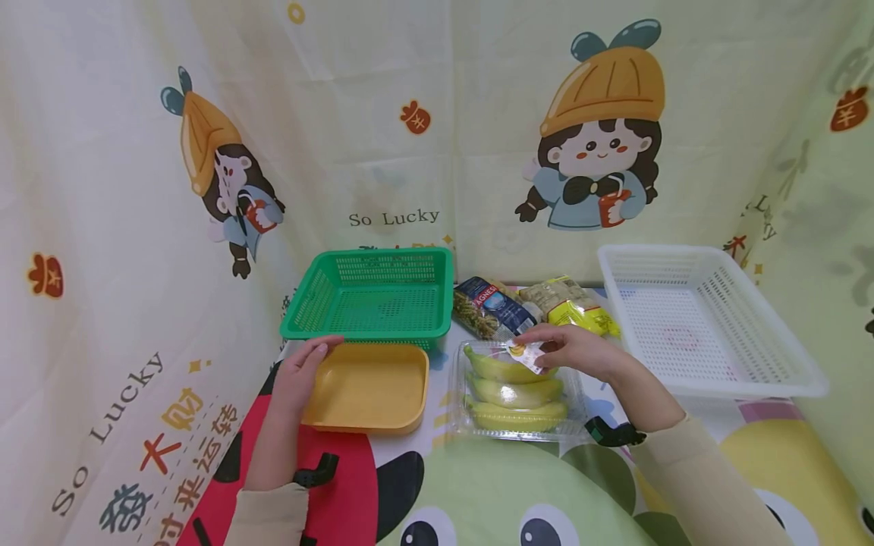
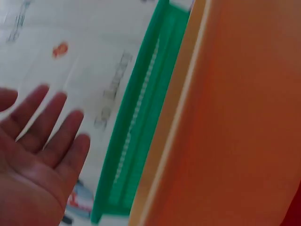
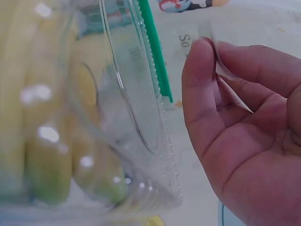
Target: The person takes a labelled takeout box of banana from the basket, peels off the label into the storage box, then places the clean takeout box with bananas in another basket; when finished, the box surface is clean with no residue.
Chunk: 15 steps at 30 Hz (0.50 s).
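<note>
The white basket (image 1: 710, 326) stands to the right of the clear banana tray (image 1: 517, 394) and a little behind it, and the green basket (image 1: 372, 296) stands behind and to the left of that tray, with the yellow tray (image 1: 369, 387) just in front of the green basket and beside the banana tray's left wall. The banana tray itself sits near the middle of the printed table cover and holds three yellow bananas (image 1: 512, 394) lying side by side. Behind its far edge lie two packets, a dark blue one (image 1: 493, 306) and a yellow-green one (image 1: 570, 305). The right hand (image 1: 570, 350) hovers over the far right part of the banana tray, its thumb and forefinger pinching a small paper label (image 1: 526, 356) above the rearmost banana; the wrist view shows the palm (image 3: 249, 136) just beside the tray's clear rim. The left hand (image 1: 300, 373) rests at the yellow tray's left rim, fingers straight and spread, gripping nothing.
</note>
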Available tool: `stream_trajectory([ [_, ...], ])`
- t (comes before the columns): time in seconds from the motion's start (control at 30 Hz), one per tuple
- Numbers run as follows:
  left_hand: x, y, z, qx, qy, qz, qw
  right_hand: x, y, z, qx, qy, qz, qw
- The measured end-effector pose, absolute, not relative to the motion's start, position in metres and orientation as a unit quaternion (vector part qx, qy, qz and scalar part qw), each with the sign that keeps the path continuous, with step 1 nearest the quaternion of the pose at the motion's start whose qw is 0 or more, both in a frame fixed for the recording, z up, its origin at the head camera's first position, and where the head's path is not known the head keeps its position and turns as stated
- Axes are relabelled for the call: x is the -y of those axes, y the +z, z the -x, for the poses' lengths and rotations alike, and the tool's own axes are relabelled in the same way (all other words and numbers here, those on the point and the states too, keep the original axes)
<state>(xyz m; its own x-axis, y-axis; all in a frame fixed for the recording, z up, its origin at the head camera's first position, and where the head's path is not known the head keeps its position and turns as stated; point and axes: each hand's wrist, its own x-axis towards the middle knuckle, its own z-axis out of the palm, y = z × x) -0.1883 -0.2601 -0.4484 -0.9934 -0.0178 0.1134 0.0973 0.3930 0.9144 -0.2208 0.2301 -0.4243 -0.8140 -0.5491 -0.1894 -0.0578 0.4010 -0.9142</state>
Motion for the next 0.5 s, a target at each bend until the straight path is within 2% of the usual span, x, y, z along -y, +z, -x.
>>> stream_trajectory([
  [0.27, 0.316, -0.467, 0.189, 0.825, -0.56, -0.03, 0.071, -0.233, -0.427, 0.224, -0.804, -0.51, 0.176, 0.249],
  [0.5, 0.324, -0.492, 0.197, 0.757, -0.646, -0.093, 0.034, -0.233, -0.421, 0.227, -0.805, -0.511, 0.178, 0.245],
])
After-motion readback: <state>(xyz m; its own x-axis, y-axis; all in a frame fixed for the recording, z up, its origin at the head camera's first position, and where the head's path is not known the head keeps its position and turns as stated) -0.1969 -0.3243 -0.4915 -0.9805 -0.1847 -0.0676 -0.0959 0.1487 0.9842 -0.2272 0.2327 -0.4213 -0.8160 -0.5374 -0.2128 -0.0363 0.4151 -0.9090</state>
